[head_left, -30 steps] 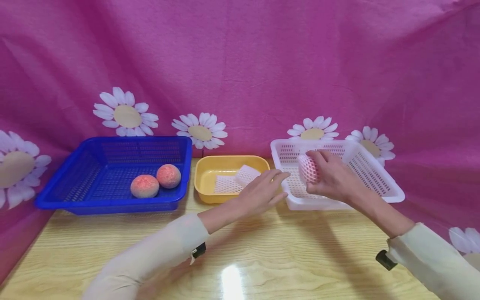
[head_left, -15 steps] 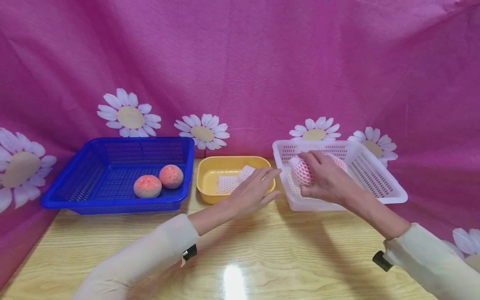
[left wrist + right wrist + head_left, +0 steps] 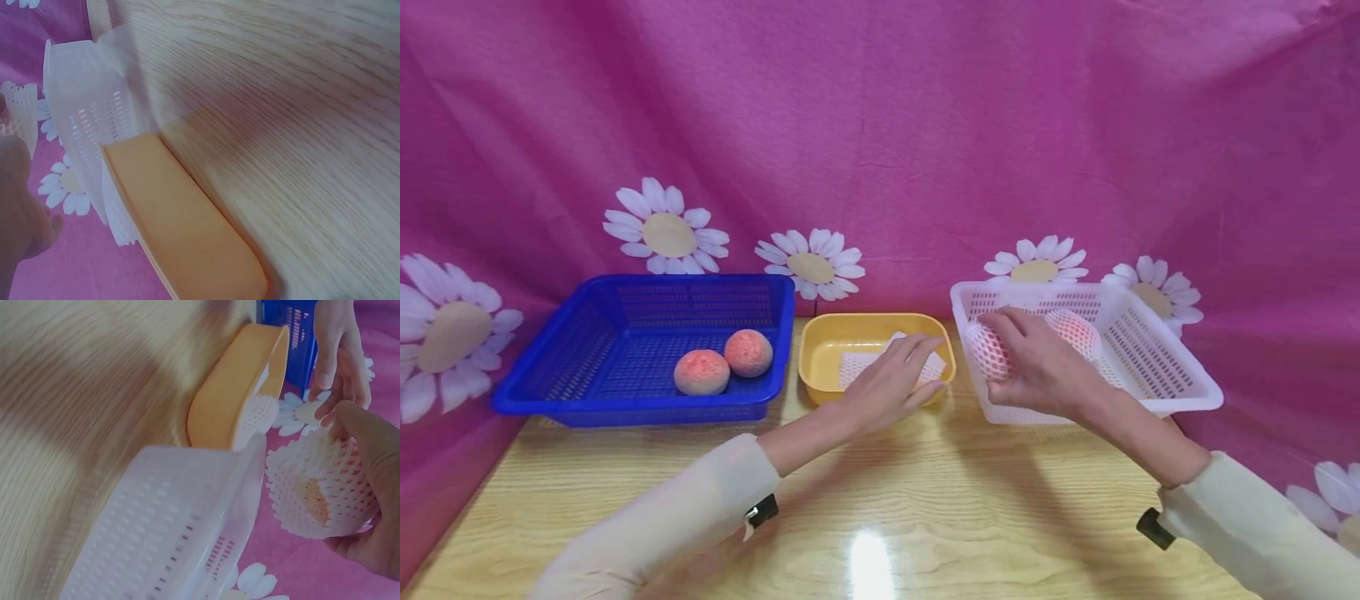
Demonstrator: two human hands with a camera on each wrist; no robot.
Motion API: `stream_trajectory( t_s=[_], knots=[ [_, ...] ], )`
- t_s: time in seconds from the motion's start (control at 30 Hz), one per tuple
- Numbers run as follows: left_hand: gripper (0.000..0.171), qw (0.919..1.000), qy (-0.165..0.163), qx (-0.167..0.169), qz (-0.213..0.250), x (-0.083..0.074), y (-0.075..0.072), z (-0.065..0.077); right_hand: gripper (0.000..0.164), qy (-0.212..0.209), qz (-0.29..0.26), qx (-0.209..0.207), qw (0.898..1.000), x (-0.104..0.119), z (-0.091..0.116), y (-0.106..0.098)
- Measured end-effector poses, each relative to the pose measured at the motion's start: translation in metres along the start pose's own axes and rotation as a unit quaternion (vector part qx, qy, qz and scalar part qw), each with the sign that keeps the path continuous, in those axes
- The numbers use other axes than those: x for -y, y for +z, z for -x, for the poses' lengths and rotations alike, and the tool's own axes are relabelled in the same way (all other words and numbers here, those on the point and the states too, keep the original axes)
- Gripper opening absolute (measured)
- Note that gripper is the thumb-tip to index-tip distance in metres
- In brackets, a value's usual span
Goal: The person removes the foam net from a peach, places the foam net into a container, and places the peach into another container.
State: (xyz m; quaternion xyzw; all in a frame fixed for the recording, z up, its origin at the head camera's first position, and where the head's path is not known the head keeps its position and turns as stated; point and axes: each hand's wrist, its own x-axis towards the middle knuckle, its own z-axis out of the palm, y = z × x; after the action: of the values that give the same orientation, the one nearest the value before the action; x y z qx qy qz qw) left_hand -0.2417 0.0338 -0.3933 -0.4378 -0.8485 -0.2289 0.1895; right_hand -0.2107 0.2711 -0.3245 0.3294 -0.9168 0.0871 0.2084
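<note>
My right hand (image 3: 1039,360) grips a peach in a white foam net (image 3: 987,351), above the left side of the white basket (image 3: 1201,398). In the right wrist view, the thumb and fingers curl round the netted peach (image 3: 325,484), its skin showing through the net's open end. A second netted peach (image 3: 1073,332) lies in the white basket, partly behind that hand. My left hand (image 3: 891,379) hovers with fingers extended above the yellow basin (image 3: 835,335), holding nothing. Foam nets (image 3: 856,365) lie in the basin, partly hidden by the hand.
On the left stands a blue basket (image 3: 625,407) with two bare peaches, one (image 3: 702,372) touching or close to the other (image 3: 748,352). All containers sit on a wooden table (image 3: 970,517) against a pink flowered cloth (image 3: 910,167).
The left hand has moved left, from near the white basket to over the yellow basin. The right hand has shifted left with its netted peach, and the second netted peach has come into view.
</note>
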Motion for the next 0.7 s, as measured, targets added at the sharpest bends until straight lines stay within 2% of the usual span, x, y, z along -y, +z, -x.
stream_trajectory(
  t_s=[0.17,0.33,0.43,0.57,0.7],
  knots=[
    [0.058,0.9999,-0.009,-0.003,0.01,0.004,-0.002,0.005,0.077,-0.02,0.0,-0.003,1.0,0.011,-0.004,0.002],
    [0.057,0.9997,-0.008,-0.021,0.008,0.009,-0.003,0.011,0.075,-0.042,-0.003,-0.008,0.999,0.02,-0.008,0.006],
    [0.055,0.9996,-0.008,-0.028,0.005,0.012,-0.004,0.014,0.076,-0.039,-0.006,0.007,0.999,0.026,-0.009,0.006],
    [0.055,0.9997,-0.016,-0.018,0.005,0.013,-0.007,0.019,0.076,-0.041,-0.012,0.021,0.999,0.031,-0.01,0.008],
    [0.056,0.9995,-0.027,-0.014,0.007,0.015,-0.011,0.025,0.075,-0.059,-0.026,0.016,0.998,0.035,-0.012,0.012]
  ],
)
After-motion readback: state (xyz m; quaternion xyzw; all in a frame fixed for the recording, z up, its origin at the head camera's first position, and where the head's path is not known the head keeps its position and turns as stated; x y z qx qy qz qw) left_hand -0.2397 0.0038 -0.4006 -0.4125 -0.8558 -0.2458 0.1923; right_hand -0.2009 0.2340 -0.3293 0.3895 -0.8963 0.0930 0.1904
